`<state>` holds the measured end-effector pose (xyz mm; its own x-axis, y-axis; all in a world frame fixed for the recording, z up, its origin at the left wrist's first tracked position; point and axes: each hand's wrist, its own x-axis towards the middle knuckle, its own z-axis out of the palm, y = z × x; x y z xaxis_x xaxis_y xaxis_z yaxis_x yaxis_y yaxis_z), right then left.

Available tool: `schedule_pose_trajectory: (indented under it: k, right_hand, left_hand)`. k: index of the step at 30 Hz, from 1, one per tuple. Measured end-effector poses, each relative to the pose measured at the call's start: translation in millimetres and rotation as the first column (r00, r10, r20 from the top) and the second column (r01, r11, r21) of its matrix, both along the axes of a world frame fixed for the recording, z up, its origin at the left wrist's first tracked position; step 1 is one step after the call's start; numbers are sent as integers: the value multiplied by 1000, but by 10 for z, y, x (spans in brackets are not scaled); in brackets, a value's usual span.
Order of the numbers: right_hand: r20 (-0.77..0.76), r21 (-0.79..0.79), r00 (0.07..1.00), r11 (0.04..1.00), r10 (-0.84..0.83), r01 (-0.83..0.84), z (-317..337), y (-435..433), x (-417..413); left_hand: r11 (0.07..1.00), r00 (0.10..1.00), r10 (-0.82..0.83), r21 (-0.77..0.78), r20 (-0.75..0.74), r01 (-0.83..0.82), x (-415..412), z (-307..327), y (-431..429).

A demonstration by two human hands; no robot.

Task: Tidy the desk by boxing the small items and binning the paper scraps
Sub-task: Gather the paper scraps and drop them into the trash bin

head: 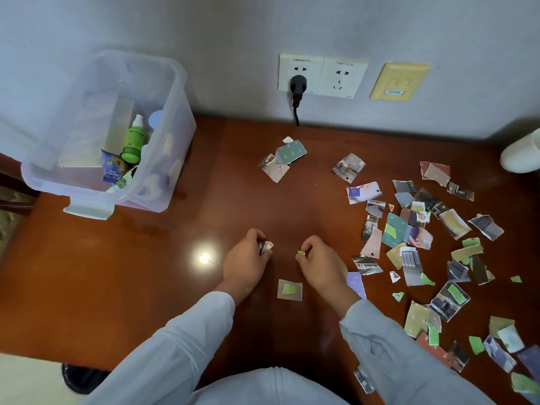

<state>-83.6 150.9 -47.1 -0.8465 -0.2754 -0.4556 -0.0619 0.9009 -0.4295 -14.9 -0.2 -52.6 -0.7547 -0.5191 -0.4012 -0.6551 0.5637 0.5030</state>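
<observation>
My left hand (248,260) grips a few small paper scraps (267,247) near the middle of the brown desk (131,273). My right hand (318,261) pinches a tiny green scrap (301,253) between its fingertips. A grey scrap with a green patch (289,290) lies on the desk between my wrists. Several torn paper scraps (438,252) are scattered over the right side. A small cluster of scraps (282,160) lies near the wall. The clear plastic box (172,127) at the back left holds a green bottle (133,140) and other small items.
Two wall sockets (321,76) are above the desk, with a black plug (297,86) in the left one and a yellow plate (399,81) beside them. A white object (521,154) sits at the right edge. A black bin rim (80,378) shows below the desk's left front.
</observation>
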Motion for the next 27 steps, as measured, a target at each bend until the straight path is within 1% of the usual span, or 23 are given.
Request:
schedule_pose_trajectory:
  k: [5, 8, 9, 10, 11, 12, 13, 14, 15, 16, 17, 18, 19, 20, 22, 23, 25, 27]
  right_hand:
    - [-3, -7, 1000, 1000, -4, 4, 1, -6, -11]
    - [42, -95, 998, 995, -40, 44, -27, 23, -18]
    - [72, -155, 995, 984, -71, 82, -28, 29, -16]
    - [111, -230, 986, 962, -124, 146, -24, 36, -14]
    - [166, -304, 966, 921, -199, 242, -3, 46, -20]
    - [244, -369, 927, 857, -285, 360, 30, 60, -32]
    - [347, -415, 866, 769, -361, 487, 67, 82, -50]
    - [463, -443, 786, 660, -410, 606, 99, 110, -66]
    - [573, -451, 699, 548, -428, 705, 123, 139, -86]
    - [658, -446, 622, 446, -424, 776, 145, 169, -104]
    - [713, -438, 567, 370, -413, 819, 155, 198, -121]
    - [740, -433, 538, 326, -403, 840, 164, 226, -136]
    - [745, -433, 532, 317, -402, 844, 169, 255, -152]
    - [731, -433, 546, 341, -409, 834, 171, 283, -164]
    - [664, -428, 618, 463, -421, 776, 164, 326, -181]
    - [626, -420, 658, 530, -419, 737, 150, 335, -191]
    - [511, -394, 749, 659, -422, 641, 101, 335, -212]
    - [307, -340, 866, 805, -393, 486, 51, 315, -222]
  left_hand:
    - [999, 998, -43, -11, 43, 43, -41, 34, -23]
    - [995, 993, -95, -8, 76, 96, -55, 55, -20]
    - [994, 991, -107, 16, 84, 106, -58, 57, -3]
    - [993, 993, -95, 81, 73, 89, -69, 54, 27]
    - [979, 998, -47, 201, 35, 39, -75, 50, 62]
    - [930, 999, 38, 367, -9, -32, -86, 62, 101]
    - [841, 990, 139, 532, -32, -101, -101, 86, 139]
    - [734, 973, 228, 662, -30, -152, -118, 118, 174]
    - [631, 956, 295, 753, -10, -187, -135, 151, 202]
    - [539, 939, 342, 814, 21, -215, -155, 180, 223]
    - [466, 926, 374, 854, 49, -233, -177, 204, 237]
    - [415, 917, 392, 877, 69, -243, -196, 214, 245]
    - [385, 914, 399, 890, 79, -245, -211, 216, 250]
    - [369, 914, 398, 899, 78, -238, -221, 210, 253]
    - [356, 921, 385, 911, 59, -207, -230, 215, 253]
    - [364, 927, 372, 910, 51, -196, -233, 218, 255]
    - [428, 942, 332, 882, 49, -197, -242, 205, 264]
    - [554, 964, 263, 813, 35, -180, -247, 179, 281]
